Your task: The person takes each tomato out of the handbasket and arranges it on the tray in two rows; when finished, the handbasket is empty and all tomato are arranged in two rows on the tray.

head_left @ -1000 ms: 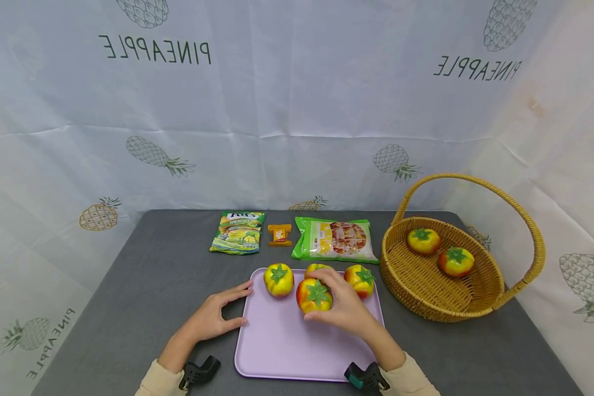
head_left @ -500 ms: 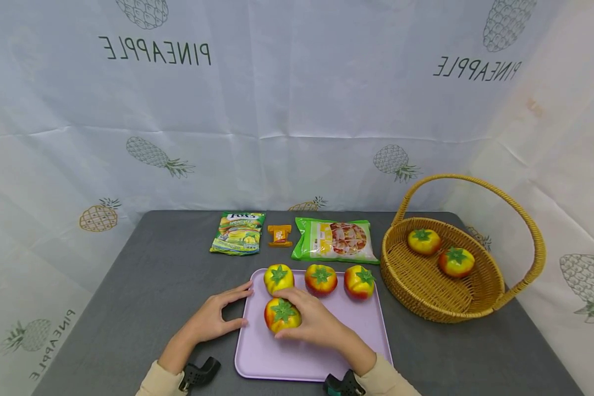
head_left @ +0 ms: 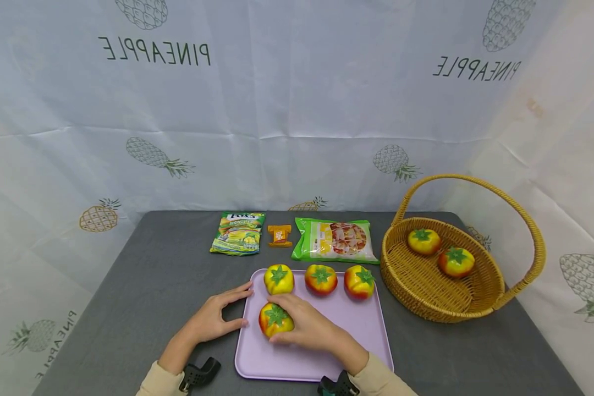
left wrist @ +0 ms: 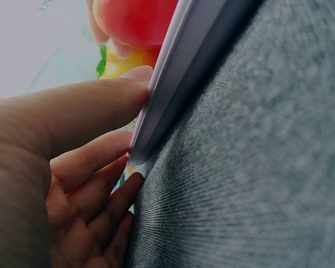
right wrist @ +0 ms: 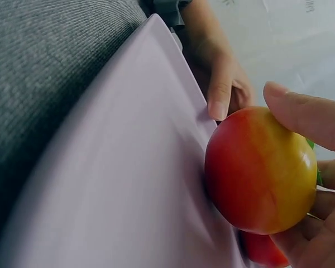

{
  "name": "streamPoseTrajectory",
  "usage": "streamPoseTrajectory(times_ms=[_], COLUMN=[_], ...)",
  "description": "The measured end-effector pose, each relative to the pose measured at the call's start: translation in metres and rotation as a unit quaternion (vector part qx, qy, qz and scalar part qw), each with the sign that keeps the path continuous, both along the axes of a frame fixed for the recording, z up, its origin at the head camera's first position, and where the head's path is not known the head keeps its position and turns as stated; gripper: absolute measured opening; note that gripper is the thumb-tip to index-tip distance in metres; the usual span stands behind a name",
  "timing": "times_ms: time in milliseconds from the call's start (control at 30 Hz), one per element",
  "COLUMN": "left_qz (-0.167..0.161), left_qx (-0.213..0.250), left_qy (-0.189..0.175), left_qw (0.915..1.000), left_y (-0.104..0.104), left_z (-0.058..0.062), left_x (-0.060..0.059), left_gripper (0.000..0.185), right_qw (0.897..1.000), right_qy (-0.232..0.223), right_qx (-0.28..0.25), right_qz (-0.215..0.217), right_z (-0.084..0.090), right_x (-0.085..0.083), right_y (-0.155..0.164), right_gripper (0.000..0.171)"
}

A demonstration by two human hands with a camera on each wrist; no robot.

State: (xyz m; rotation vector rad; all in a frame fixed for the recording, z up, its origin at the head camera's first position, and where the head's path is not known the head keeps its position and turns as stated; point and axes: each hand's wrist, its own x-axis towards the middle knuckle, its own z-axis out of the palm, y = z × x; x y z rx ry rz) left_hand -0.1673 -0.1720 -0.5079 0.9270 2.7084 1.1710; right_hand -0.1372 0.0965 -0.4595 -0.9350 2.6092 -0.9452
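Head view: a person's right hand (head_left: 309,330) curls its fingers around a yellow-red toy tomato (head_left: 275,319), which sits on the front left part of a lilac tray (head_left: 361,330). Three more tomatoes (head_left: 320,279) stand in a row along the tray's far edge. The left hand (head_left: 213,318) rests on the grey table (head_left: 148,286), thumb and forefinger bracing the tray's left rim. To the right, a wicker basket (head_left: 440,300) with a hoop handle holds two tomatoes (head_left: 440,252). Three snack packets (head_left: 287,235) lie behind the tray.

Left wrist view: the left hand's fingers (left wrist: 95,120), fairly straight, press against the tray's edge (left wrist: 173,95).

Right wrist view: the right hand's thumb (right wrist: 307,114) and fingers grip the tomato (right wrist: 259,170) as it touches the tray surface (right wrist: 117,190).
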Motion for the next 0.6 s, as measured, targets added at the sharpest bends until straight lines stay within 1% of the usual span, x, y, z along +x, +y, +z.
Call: streamPoseTrajectory(times_ms=[367, 600], left_qz=[0.001, -0.001], left_qx=[0.002, 0.006], left_qy=[-0.001, 0.004], left_qw=[1.0, 1.0], left_y=[0.0, -0.0001], left_z=[0.0011, 0.0008], left_x=[0.0009, 0.0001], left_gripper=[0.059, 0.058], right_qw=[1.0, 1.0], right_qy=[0.007, 0.004], right_qx=[0.004, 0.003], right_qz=[-0.001, -0.005], right_z=[0.001, 0.0028], right_x=[0.0014, 0.0023], right_y=[0.0008, 0.0022], right_gripper=[0.078, 0.079])
